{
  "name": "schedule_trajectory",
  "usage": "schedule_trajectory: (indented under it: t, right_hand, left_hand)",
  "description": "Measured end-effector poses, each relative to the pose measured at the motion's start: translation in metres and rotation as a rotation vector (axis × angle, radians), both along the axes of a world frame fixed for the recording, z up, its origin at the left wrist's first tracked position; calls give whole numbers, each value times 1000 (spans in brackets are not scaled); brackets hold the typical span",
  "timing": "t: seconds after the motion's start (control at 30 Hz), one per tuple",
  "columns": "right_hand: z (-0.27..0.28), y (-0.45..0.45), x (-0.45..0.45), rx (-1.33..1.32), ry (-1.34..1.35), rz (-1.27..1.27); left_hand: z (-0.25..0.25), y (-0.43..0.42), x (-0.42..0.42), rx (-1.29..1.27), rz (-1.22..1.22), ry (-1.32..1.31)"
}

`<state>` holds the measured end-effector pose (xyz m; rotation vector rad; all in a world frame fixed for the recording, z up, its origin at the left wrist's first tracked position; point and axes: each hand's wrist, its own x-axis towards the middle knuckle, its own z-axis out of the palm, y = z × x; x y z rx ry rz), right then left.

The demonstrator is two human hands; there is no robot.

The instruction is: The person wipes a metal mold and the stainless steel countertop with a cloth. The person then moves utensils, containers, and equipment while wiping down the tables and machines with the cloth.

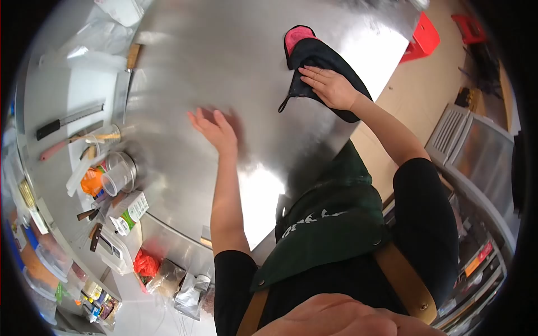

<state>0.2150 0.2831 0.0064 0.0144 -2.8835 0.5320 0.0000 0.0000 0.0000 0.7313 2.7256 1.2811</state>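
left hand: grip open, over table | right hand: grip open, on black mitt

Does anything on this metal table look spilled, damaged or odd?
I see no obvious spill or damage on the table; the bright patches look like glare. The one slightly untidy thing is the black cloth mitt under the right hand: it lies crumpled near the table's edge, with a pink patch showing at one end.
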Motion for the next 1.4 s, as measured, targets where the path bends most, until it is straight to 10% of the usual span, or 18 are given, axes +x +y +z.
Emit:
schedule_trajectory:
  t: [0.43, 0.73, 1.03, 1.17, 1.23, 1.4]
  right_hand:
    - [-22, 187, -236, -3, 206, -34]
    - [6, 193, -169, -162, 4, 232]
    - [-29, 192, -292, -253, 242, 94]
    - [-11, 195, -303, -972, -149, -380]
    - [-24, 205, -306, -1669, 88, -465]
    - [63, 149, -267, -1416, 42, -189]
  left_hand:
    - [30, 292, -185, -75, -85, 524]
    - [32, 454, -320, -366, -141, 604]
    - [26, 399, -307, -137, -112, 570]
    - [46, 331, -234, 17, 109, 112]
    - [56, 302, -197, 132, 207, -164]
    - [75, 283, -129, 224, 220, -428]
